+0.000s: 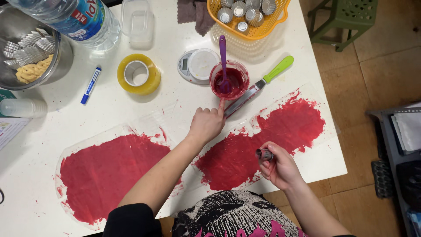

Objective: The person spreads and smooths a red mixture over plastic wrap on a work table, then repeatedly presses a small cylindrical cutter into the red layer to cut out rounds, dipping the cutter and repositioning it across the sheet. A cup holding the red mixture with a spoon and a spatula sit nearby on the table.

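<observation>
Left hand point(207, 124) by up-right-slanting spatula point(258, 86)

two red smears point(112, 173), one tape roll point(138, 73), one marker point(90, 85)

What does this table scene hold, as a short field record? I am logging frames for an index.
surface: white table
left hand: fingertip on spatula blade, just below the cup
right hand: holds small metal mould
cup: red mix, purple spatula standing in it
spatula: green handle, blade smeared red
red spreads: left sheet, right sheet
basket: yellow, holds metal moulds
also: scale, tape roll, blue marker, water bottle, steel bowl
</observation>
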Available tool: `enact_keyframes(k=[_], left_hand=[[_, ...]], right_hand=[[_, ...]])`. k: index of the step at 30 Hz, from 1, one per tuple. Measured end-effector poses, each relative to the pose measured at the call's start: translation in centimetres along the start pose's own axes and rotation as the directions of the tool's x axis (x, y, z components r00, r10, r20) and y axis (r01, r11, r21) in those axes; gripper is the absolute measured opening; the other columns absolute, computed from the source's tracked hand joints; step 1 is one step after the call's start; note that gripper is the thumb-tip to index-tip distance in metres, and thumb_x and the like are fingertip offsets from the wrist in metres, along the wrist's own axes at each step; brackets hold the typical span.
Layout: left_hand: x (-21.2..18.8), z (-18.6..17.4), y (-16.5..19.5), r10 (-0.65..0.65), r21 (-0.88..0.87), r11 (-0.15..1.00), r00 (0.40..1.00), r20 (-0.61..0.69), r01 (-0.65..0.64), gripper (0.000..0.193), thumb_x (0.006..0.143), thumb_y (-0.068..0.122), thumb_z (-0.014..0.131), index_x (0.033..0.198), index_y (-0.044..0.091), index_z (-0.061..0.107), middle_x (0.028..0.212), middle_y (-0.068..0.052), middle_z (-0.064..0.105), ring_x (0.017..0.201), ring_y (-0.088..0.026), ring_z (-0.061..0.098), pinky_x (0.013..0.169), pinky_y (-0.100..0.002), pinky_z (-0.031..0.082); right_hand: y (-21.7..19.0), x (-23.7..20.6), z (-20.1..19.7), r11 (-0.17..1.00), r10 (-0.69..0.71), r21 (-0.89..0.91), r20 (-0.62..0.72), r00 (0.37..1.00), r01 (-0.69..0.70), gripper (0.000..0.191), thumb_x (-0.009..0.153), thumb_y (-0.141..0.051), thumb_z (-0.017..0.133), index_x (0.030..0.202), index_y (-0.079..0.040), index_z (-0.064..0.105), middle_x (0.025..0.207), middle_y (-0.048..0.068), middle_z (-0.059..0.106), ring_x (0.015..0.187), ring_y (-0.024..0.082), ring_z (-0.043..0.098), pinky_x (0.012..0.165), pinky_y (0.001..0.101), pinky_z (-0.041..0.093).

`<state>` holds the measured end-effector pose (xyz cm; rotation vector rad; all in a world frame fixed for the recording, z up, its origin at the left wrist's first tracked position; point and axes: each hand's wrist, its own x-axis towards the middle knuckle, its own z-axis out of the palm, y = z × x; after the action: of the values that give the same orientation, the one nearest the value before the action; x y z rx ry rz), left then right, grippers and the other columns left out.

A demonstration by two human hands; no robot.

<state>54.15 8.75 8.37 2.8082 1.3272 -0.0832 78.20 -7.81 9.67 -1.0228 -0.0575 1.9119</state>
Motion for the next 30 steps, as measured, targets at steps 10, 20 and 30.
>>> enact_keyframes(k=[10,20,30], left_hand=[[-8.2,-1.1,2.5,-0.210,-0.926,-0.174,0.906,0.367,0.334,0.048,0.106,0.034,0.057,0.143,0.004,0.065,0.084,0.002,0.055,0.075,-0.010,0.048,0.071,-0.032,0.043],[-20.6,-6.1,5.0,-0.120,-0.252,-0.967,0.930,0.349,-0.030,0.042,0.107,0.036,0.049,0.133,0.005,0.062,0.076,0.003,0.045,0.068,-0.011,0.041,0.064,-0.028,0.038],[-32.3,-1.7,1.9,-0.698,-0.836,-0.549,0.550,0.459,0.000,0.012,0.092,0.015,0.075,0.097,0.005,0.072,0.084,0.004,0.065,0.078,-0.007,0.055,0.073,-0.024,0.047]], right_hand=[[0.5,-2.5,1.3,0.997,-0.035,-0.070,0.016,0.999,0.036,0.031,0.104,-0.031,0.048,0.099,-0.003,0.060,0.061,0.005,0.052,0.043,0.017,0.050,0.038,0.0295,0.040],[5.1,-2.0,5.2,0.972,0.092,-0.226,0.135,0.987,-0.059,0.031,0.104,-0.032,0.049,0.097,-0.003,0.060,0.061,0.005,0.051,0.044,0.016,0.047,0.039,0.0289,0.038],[12.1,2.3,9.6,0.915,0.241,-0.356,0.101,0.965,-0.191,0.026,0.101,-0.034,0.053,0.101,-0.009,0.061,0.067,0.004,0.055,0.051,0.016,0.052,0.040,0.0286,0.041]])
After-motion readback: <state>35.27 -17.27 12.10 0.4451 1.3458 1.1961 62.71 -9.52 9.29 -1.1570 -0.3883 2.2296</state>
